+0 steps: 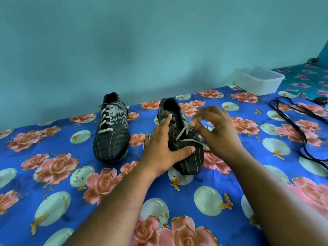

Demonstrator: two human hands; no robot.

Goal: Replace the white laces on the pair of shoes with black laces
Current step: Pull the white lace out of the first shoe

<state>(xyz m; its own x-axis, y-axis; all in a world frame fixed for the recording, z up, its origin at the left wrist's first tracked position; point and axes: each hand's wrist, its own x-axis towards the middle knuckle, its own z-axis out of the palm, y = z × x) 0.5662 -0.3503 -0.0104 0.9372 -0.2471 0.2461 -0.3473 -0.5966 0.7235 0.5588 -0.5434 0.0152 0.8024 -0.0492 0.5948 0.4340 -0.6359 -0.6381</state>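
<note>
Two dark striped shoes stand on a blue flowered cloth. The left shoe [111, 132] has its white lace fully threaded. The right shoe [184, 157] has its upper eyelets bare, and its white lace [182, 133] remains only in the lower rows. My left hand [160, 148] presses flat on this shoe's side and toe, fingers straight. My right hand [215, 128] pinches the white lace between thumb and forefinger just above the shoe. Black laces [300, 125] lie in loops at the right.
A white plastic tub [258, 79] stands at the back right near the wall. A small dark round object [320, 100] lies beyond the black laces. The teal wall rises right behind the shoes.
</note>
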